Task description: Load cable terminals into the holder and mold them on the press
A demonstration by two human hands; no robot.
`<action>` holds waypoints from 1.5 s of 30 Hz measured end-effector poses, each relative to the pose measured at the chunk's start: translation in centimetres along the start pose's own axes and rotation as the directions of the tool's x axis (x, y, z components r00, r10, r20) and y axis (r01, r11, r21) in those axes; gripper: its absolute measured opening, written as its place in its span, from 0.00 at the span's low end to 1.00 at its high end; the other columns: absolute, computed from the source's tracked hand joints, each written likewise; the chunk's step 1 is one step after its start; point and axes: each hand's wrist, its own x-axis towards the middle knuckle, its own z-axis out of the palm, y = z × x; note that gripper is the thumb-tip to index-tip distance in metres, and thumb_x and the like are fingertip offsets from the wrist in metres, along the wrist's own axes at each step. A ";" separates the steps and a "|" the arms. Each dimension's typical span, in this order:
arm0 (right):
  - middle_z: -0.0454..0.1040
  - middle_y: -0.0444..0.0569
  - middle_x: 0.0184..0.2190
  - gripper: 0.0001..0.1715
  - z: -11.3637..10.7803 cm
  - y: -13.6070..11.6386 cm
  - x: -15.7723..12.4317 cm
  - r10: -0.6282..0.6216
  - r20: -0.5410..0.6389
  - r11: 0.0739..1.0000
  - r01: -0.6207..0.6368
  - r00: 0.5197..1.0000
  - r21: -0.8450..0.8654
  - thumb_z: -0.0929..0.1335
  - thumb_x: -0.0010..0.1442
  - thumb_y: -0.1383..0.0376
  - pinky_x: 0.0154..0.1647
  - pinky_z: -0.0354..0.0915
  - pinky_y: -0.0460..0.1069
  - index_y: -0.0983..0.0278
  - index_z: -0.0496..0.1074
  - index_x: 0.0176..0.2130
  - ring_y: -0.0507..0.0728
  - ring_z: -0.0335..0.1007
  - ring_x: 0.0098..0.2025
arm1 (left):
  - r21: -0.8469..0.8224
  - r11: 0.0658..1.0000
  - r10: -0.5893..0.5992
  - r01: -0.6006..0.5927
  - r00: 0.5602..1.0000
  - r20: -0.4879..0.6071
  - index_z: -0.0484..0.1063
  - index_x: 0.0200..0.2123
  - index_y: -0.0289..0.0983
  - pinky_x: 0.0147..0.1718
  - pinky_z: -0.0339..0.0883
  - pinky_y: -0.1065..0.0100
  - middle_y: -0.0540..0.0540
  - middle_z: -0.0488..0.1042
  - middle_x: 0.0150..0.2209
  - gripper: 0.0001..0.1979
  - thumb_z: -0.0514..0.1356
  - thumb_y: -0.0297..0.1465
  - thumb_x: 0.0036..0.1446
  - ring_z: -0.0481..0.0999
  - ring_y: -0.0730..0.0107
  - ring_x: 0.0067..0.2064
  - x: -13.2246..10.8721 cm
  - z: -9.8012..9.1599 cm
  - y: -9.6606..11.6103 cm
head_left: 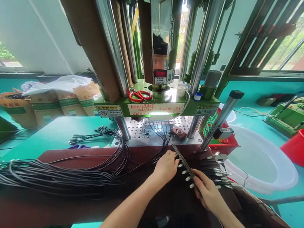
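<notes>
A narrow dark metal bar (183, 161) slants in front of the press, with several small silvery cable connectors (188, 178) sticking out along its left edge. My right hand (209, 192) is closed around the bar's near end, thumb on top. Near the far end, my left hand (166, 165) pinches at the bar's left edge, apparently on a cable connector mostly covered by the fingers. Black cables (162, 143) run from the fixture under the press toward my left hand. More black cables with metal ends (217, 172) lie just right of the bar.
A green press with steel columns (205, 44) stands ahead, above a perforated metal plate (136, 128). Red-handled scissors (140, 96) lie on its ledge. A thick cable bundle (57, 177) covers the left side. A white tub (264, 161) and red bucket (302, 147) stand right.
</notes>
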 end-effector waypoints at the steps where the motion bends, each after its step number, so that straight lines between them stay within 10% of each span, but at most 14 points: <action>1: 0.63 0.40 0.14 0.27 -0.4 -0.5 0.0 -0.082 -0.036 0.988 0.076 0.996 -0.136 0.57 0.58 0.51 0.14 0.53 0.46 0.64 0.66 0.48 0.52 0.58 0.13 | 0.060 0.998 0.021 -0.021 1.000 -0.007 0.67 0.44 0.35 0.41 0.59 0.64 0.39 0.69 0.46 0.13 0.51 0.29 0.55 0.68 0.61 0.45 -0.5 -0.1 0.4; 6: 0.73 0.51 0.23 0.18 -3.1 -3.8 0.0 -0.410 -0.098 0.784 0.296 0.907 -0.546 0.61 0.57 0.58 0.32 0.61 0.53 0.61 0.71 0.22 0.59 0.68 0.28 | 0.187 0.978 0.105 -0.087 0.991 -0.088 0.70 0.42 0.37 0.41 0.61 0.61 0.41 0.72 0.43 0.12 0.55 0.30 0.53 0.63 0.55 0.48 -2.0 -1.1 1.4; 9: 0.76 0.51 0.31 0.12 -3.8 -5.1 0.3 -0.316 -0.104 0.948 0.317 0.943 -0.001 0.65 0.55 0.58 0.38 0.65 0.53 0.61 0.75 0.35 0.59 0.71 0.35 | 0.028 0.988 0.153 -0.151 0.972 -0.181 0.72 0.34 0.38 0.41 0.61 0.62 0.46 0.74 0.36 0.06 0.55 0.27 0.53 0.66 0.62 0.42 -2.6 -1.8 1.6; 12: 0.77 0.49 0.32 0.14 -3.2 -5.6 0.5 -0.214 0.019 0.820 0.169 0.977 0.547 0.70 0.51 0.61 0.41 0.67 0.51 0.62 0.74 0.40 0.57 0.72 0.37 | -0.204 0.959 0.146 -0.198 0.958 -0.246 0.72 0.30 0.38 0.37 0.62 0.66 0.49 0.74 0.31 0.05 0.56 0.26 0.53 0.68 0.67 0.37 -3.5 -2.1 2.3; 18: 0.78 0.50 0.33 0.14 -1.3 -5.9 0.6 -0.178 0.165 0.625 -0.018 0.970 0.780 0.70 0.50 0.67 0.43 0.67 0.49 0.62 0.75 0.40 0.55 0.73 0.39 | -0.408 0.897 0.063 -0.170 0.963 -0.262 0.73 0.32 0.38 0.32 0.64 0.69 0.48 0.74 0.31 0.06 0.57 0.26 0.52 0.70 0.70 0.34 -4.9 -2.1 3.6; 29: 0.77 0.51 0.40 0.13 0.8 -6.5 0.2 -0.226 0.077 0.670 0.098 0.971 0.736 0.69 0.52 0.66 0.55 0.60 0.59 0.61 0.73 0.41 0.61 0.70 0.46 | -0.023 0.958 0.247 -0.284 0.867 -0.434 0.69 0.28 0.36 0.33 0.62 0.67 0.47 0.74 0.28 0.07 0.53 0.22 0.53 0.68 0.68 0.33 -4.8 -1.5 1.6; 34: 0.69 0.53 0.50 0.18 2.0 -7.2 -0.9 -0.383 0.049 0.860 0.337 0.922 0.383 0.65 0.57 0.64 0.55 0.59 0.58 0.59 0.66 0.49 0.61 0.65 0.52 | 0.129 0.980 0.193 -0.154 0.902 -0.386 0.64 0.22 0.37 0.30 0.58 0.67 0.47 0.70 0.24 0.08 0.52 0.20 0.49 0.66 0.67 0.30 -3.9 -1.8 1.0; 39: 0.63 0.54 0.55 0.25 2.5 -7.5 -1.1 -0.533 0.100 0.844 0.536 0.840 -0.010 0.62 0.59 0.67 0.55 0.58 0.60 0.57 0.57 0.56 0.61 0.61 0.55 | 0.057 0.993 0.119 -0.106 0.933 -0.339 0.59 0.21 0.38 0.28 0.56 0.69 0.49 0.67 0.23 0.08 0.52 0.21 0.46 0.65 0.69 0.28 -3.5 -2.4 0.7; 45: 0.65 0.52 0.53 0.20 2.4 -8.3 0.0 -0.453 0.089 0.859 0.407 0.887 0.309 0.64 0.59 0.65 0.54 0.60 0.58 0.56 0.61 0.52 0.61 0.63 0.54 | 0.033 0.992 0.122 -0.118 0.911 -0.395 0.56 0.21 0.39 0.27 0.54 0.70 0.50 0.64 0.23 0.08 0.50 0.21 0.46 0.63 0.70 0.28 -3.1 -2.5 0.5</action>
